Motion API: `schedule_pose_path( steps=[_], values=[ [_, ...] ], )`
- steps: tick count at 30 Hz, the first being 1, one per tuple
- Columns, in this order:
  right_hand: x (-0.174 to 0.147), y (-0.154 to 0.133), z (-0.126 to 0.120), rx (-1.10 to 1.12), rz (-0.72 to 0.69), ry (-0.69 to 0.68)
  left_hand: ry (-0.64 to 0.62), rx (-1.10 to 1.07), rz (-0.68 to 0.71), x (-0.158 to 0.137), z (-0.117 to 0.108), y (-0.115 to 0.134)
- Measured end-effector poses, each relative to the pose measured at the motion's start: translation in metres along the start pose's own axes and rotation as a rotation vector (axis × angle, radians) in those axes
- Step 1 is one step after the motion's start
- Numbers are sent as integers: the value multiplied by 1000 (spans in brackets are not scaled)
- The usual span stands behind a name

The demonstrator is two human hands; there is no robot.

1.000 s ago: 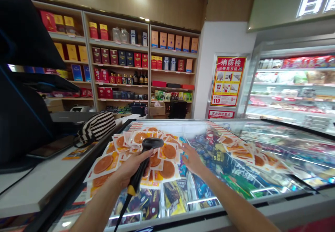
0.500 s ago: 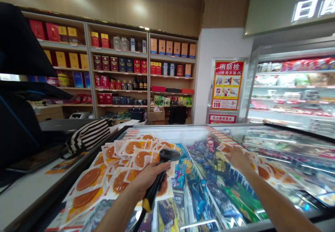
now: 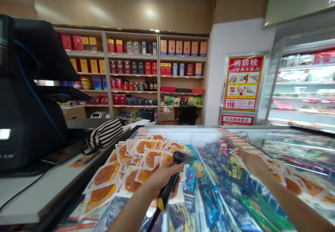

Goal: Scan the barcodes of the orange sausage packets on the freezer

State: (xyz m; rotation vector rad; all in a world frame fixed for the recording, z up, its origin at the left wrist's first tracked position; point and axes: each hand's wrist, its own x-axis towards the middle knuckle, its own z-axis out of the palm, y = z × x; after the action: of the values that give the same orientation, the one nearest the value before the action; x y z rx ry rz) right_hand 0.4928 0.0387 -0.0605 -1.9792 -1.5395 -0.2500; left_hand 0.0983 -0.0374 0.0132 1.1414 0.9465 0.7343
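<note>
A black terminal stands on the left side of the counter, with a cable trailing leftward; a striped pouch lies by the right edge, near a dark flat device. Orange boxes line the top right corner of the shelving, and a red poster hangs on the white wall

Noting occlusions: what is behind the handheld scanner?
Behind the handheld scanner, gripped by the left hand, are packets with round orange-brown contents; bagged goods show beside its lower end. Packet parts covered by the scanner and hand cannot be seen.
</note>
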Motion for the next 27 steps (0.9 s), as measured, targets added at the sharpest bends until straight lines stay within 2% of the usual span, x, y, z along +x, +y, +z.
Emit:
schedule_pose_path(
  steps=[2,5,8,10,15,21,27],
  values=[
    [-9,-15,-4,286,116,50,-25,-9,12,-2,2,1],
    [-28,-43,2,761,292,100,-79,2,15,-5,3,3],
    [-47,-69,15,1342,427,42,-114,23,9,-9,3,5],
    [-56,-85,20,1561,483,-12,-129,29,24,-13,2,6],
    [-68,-114,19,1742,533,-125,-146,38,73,-24,-2,7],
    [-74,-135,23,1699,450,-148,-199,45,84,-32,-7,7],
    [-77,-144,26,1718,431,-173,-210,49,54,-34,-5,8]
  ],
)
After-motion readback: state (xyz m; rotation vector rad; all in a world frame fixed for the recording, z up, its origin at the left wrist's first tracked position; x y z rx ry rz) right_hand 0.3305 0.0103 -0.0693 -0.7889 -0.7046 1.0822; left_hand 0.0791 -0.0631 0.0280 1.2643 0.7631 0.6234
